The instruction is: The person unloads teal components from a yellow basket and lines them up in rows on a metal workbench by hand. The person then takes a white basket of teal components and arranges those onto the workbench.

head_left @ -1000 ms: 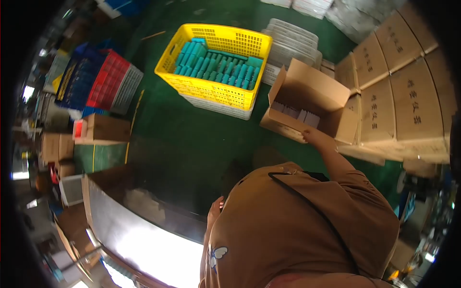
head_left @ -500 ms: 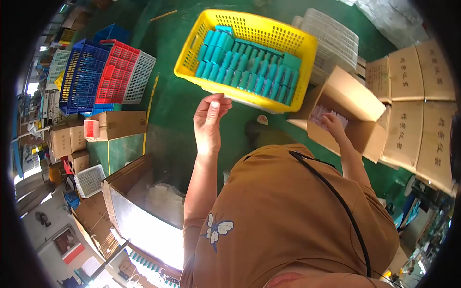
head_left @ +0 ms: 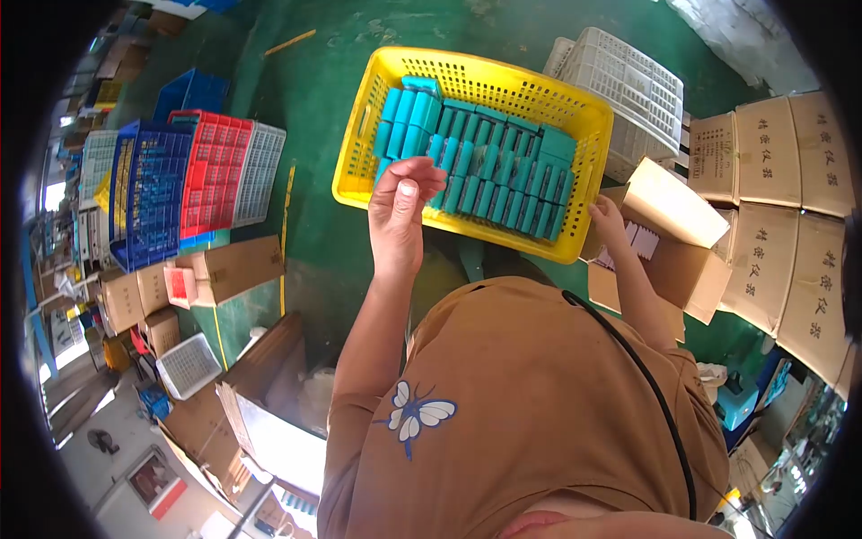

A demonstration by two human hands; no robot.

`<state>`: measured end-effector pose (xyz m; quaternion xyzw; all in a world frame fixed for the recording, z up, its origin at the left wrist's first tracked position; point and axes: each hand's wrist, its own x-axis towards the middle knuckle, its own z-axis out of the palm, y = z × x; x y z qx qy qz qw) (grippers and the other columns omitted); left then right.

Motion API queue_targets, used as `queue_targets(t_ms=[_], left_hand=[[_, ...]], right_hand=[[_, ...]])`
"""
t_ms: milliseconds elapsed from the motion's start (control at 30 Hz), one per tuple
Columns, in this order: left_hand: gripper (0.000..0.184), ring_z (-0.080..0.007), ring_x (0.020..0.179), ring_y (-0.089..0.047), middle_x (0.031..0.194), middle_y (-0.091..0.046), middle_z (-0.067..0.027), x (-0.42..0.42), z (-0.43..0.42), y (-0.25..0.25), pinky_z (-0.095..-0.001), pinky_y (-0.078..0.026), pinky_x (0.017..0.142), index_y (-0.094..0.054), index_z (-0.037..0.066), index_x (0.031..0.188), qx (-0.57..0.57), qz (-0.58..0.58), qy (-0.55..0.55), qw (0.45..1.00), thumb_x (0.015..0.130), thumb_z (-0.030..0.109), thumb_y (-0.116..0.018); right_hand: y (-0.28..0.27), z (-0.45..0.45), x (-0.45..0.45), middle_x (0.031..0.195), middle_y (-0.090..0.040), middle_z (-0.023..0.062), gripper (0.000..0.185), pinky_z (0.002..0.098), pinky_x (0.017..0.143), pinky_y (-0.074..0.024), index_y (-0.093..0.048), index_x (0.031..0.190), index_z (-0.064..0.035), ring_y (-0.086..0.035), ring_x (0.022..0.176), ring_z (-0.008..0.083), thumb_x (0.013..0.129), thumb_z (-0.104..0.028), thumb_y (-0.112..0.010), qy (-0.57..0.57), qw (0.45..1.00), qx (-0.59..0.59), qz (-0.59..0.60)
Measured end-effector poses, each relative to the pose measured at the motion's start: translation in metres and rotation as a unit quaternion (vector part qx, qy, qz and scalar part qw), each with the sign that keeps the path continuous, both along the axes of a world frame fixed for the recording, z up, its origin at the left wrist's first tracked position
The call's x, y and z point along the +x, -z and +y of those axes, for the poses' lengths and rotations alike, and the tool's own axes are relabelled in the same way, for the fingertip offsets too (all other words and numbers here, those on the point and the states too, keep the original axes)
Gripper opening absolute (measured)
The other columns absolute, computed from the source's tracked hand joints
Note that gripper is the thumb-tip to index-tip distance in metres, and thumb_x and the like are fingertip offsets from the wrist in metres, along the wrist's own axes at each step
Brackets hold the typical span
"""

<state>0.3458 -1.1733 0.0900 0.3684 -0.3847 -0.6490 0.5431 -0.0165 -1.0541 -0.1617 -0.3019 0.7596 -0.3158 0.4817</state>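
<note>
A yellow crate [head_left: 588, 180] full of teal packs [head_left: 489, 162] stands in front of me. My left hand [head_left: 404, 202] is raised over the crate's near left part, fingers curled towards the thumb; whether anything small is between them cannot be made out. My right hand [head_left: 607, 220] is at the crate's right edge, beside the open cardboard box [head_left: 687, 269]. Its fingers are partly hidden. Inside the box lie pale white-and-pink pieces [head_left: 639, 241].
Stacked white crates [head_left: 624, 85] stand behind the box, with taped cartons [head_left: 763, 251] at the right. Blue, red [head_left: 215, 166] and white crates stand on the left, above a cardboard carton [head_left: 235, 269]. A bright panel [head_left: 278, 440] is at lower left.
My left hand has risen from beside my body to the yellow crate. My right hand reached into the box, then moved left to the crate's edge. The camera view has shifted.
</note>
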Motion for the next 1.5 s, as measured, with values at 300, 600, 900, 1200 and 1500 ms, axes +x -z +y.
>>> queue_targets(t_ms=[300,600,900,1200,1500], left_hand=[[0.04,-0.0144,0.095,-0.058,0.101,-0.063,-0.0069,-0.003,-0.108,-0.036,-0.0287,-0.045,0.089,-0.057,0.003,0.119,-0.05,0.031,0.132,0.99,0.086,0.021,-0.071],[0.041,-0.0145,0.095,-0.058,0.102,-0.061,-0.0081,-0.069,-0.108,-0.071,-0.0272,-0.048,0.085,-0.056,0.002,0.118,-0.077,0.057,0.325,0.941,0.086,0.023,-0.07],[0.034,-0.0129,0.095,-0.058,0.106,-0.063,-0.0063,-0.006,-0.148,0.111,-0.0261,-0.046,0.086,-0.055,0.001,0.125,-0.042,-0.231,0.34,0.911,0.095,0.017,-0.06],[0.086,-0.0346,0.109,-0.059,0.12,-0.06,-0.0184,0.218,-0.201,0.25,-0.0428,-0.044,0.098,-0.039,-0.001,0.14,0.117,-0.768,0.063,0.626,0.075,0.041,-0.078],[0.048,-0.025,0.089,-0.063,0.106,-0.066,-0.0099,0.2,-0.229,0.27,-0.0391,-0.049,0.082,-0.059,0.001,0.121,0.246,-0.512,0.112,0.816,0.082,0.026,-0.072]], right_hand=[[-0.203,-0.094,0.142,0.094,-0.066,0.0055,0.035,0.0268,0.078,-0.0492,-0.059,0.123,-0.0029,-0.061,0.09,0.0121,0.091,-0.017,-0.063,0.018,0.968,-0.211,-0.138],[-0.339,-0.14,0.218,0.083,-0.059,-0.0001,0.019,0.0213,0.066,-0.0452,-0.063,0.108,-0.003,-0.054,0.073,0.0051,0.09,-0.007,-0.064,0.028,0.874,-0.481,-0.059],[-0.213,-0.06,0.143,0.086,-0.067,0.008,0.03,0.0312,0.073,-0.0517,-0.066,0.11,-0.004,-0.064,0.079,0.0162,0.087,-0.022,-0.069,0.03,0.983,-0.178,0.044],[-0.025,0.006,0.058,0.116,-0.064,0.0166,0.058,0.0362,0.093,-0.0475,-0.055,0.127,-0.0017,-0.061,0.107,0.0259,0.084,-0.037,-0.071,0.18,0.961,0.004,0.212],[0.064,-0.062,0.014,0.095,-0.061,0.0097,0.041,0.033,0.072,-0.0478,-0.065,0.104,-0.0034,-0.055,0.086,0.0167,0.077,-0.034,-0.073,0.281,0.953,0.069,-0.093]])
